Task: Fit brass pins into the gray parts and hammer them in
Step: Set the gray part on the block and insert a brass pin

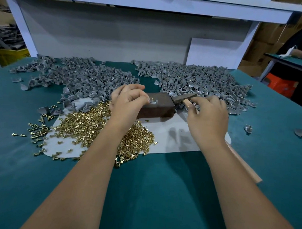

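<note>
Gray part (154,102) on block (157,106) (pin upright), pinched at left hand (128,100) fingertips

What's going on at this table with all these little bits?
A person is fitting pins into gray parts. The left hand steadies a gray part, with a pin standing in it, on top of a dark block. The right hand holds a hammer by its handle, the head just right of the block. Loose brass pins lie heaped on a white sheet, and piles of gray parts cover the back of the green table.
</note>
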`<state>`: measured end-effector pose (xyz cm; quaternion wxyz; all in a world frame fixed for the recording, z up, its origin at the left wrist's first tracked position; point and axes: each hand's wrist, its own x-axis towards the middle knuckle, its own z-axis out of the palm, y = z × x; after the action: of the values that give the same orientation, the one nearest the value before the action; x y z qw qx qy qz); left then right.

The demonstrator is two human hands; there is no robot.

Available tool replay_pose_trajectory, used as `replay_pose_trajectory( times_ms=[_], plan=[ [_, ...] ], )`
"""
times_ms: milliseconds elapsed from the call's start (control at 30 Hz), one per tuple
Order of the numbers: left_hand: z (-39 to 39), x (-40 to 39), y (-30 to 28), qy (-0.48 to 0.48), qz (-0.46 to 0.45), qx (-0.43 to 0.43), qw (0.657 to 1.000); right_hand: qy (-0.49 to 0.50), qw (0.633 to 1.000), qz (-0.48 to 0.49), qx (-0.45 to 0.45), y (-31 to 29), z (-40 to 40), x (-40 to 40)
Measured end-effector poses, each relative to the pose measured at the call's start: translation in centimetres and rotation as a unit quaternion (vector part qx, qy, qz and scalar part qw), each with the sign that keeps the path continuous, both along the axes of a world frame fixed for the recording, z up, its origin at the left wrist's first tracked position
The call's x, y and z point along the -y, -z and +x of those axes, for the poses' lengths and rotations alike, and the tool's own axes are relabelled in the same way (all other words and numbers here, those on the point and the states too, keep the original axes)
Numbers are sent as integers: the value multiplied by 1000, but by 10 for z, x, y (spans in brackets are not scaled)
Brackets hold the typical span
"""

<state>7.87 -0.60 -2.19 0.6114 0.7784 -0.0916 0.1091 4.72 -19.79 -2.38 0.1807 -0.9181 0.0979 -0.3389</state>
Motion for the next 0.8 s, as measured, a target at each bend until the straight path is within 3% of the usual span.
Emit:
replay_pose_trajectory(
  times_ms=[167,267,433,533,633,733,800],
  plan=[
    [1,0,1,-7,19,7,1000,-185,969,156,40,0,-4,-31],
    [0,0,0,-14,35,13,999,-268,929,255,-2,-3,0,-46],
    [2,0,1,-33,55,15,998,-296,917,257,-70,-11,20,-53],
    [6,-2,1,-59,47,8,997,-254,936,238,-58,-29,41,-42],
    [10,-5,1,-107,18,-13,994,-139,959,246,-30,-45,63,-23],
    [15,-11,2,-145,-1,-45,988,-3,984,160,-72,-30,67,-22],
    [17,-15,1,-160,-5,-67,985,5,992,118,-52,-12,59,-35]
  ],
)
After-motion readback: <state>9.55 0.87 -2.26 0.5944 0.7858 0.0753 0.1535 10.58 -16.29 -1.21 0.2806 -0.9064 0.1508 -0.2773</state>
